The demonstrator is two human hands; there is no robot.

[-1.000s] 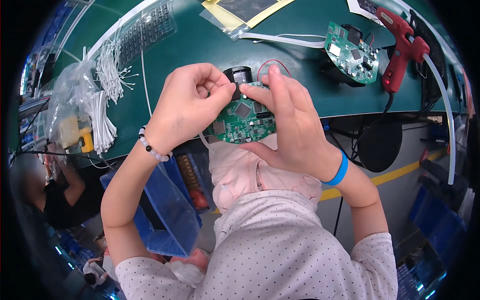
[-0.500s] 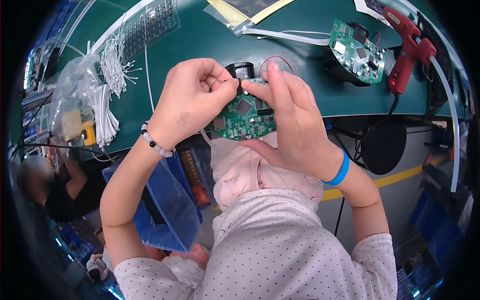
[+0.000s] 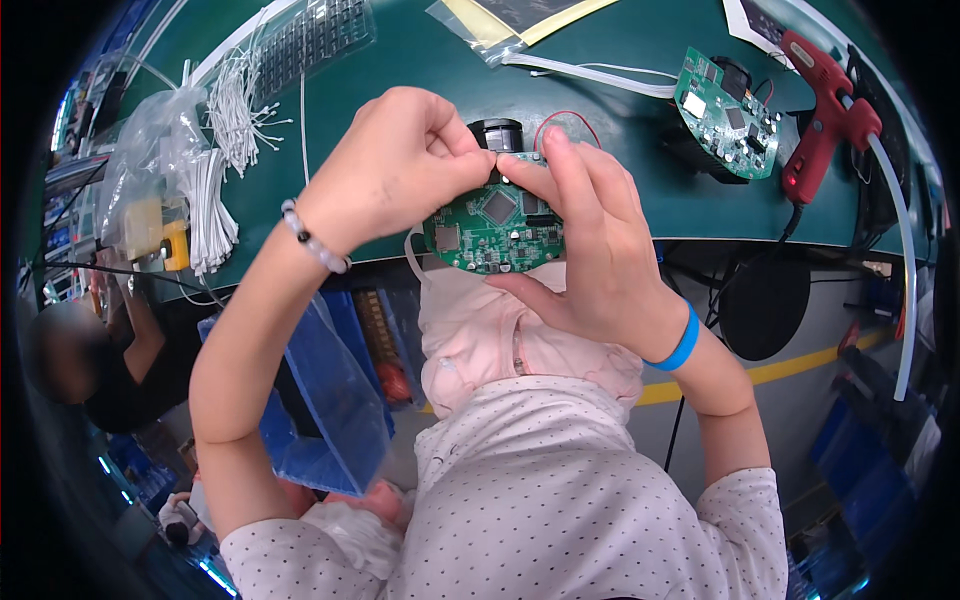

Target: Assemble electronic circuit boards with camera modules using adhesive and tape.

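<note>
A green circuit board (image 3: 480, 235) with a square chip at its middle lies at the table's near edge. My right hand (image 3: 605, 245) grips its right side, thumb along the lower edge and index fingertip at the upper edge. The other right fingers are raised. At that same upper edge, my left hand (image 3: 400, 165) is closed in a pinch, touching or nearly touching the right index fingertip. What it pinches is hidden by the fingers. Behind the board sits a round black part (image 3: 497, 133), and a thin red wire (image 3: 572, 114) loops out beside it.
A second populated circuit board (image 3: 735, 122) and a red glue gun (image 3: 828, 110) with a cord lie at the right. White cable bundles (image 3: 210, 215), a clear plastic bag (image 3: 150, 160) and a component tray (image 3: 315, 45) are at the left. Another person (image 3: 110, 350) is at far left.
The left hand has risen slightly, its knuckles higher, still pinching at the board's upper edge. The whole view has shifted a little. The right hand keeps its hold on the board.
</note>
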